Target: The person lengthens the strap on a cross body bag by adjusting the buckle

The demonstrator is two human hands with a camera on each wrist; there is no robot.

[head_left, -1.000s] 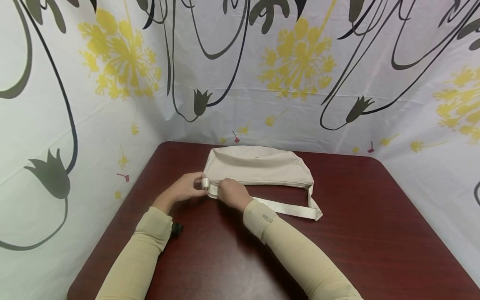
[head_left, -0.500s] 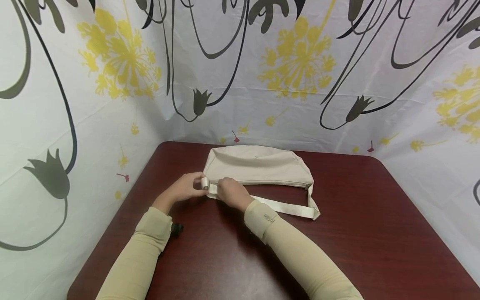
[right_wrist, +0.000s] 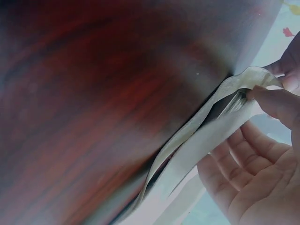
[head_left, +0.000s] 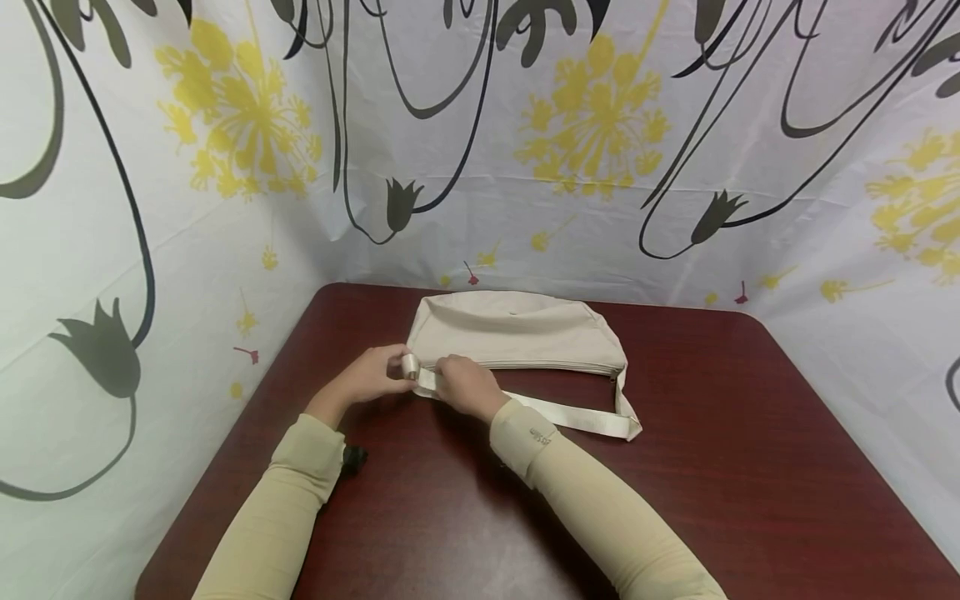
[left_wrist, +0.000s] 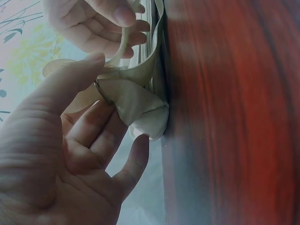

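Observation:
A cream fabric shoulder bag lies on the table, its zipper edge facing me and its webbing strap looped in front. At the bag's left corner my left hand pinches a loop of the strap beside a thin metal ring or slider, thumb against fingers. Just to the right, my right hand pinches the strap between thumb and fingers. In the right wrist view two layers of strap run down from the right hand's grip. The fingertips are partly hidden in the head view.
The dark red wooden table has rounded back corners. White curtains with grey and yellow flowers hang around its back and sides. A small black object shows beside the left sleeve cuff.
Both hands keep their holds at nearly the same spots. The strap's right corner and the right cuff have shifted only very slightly.

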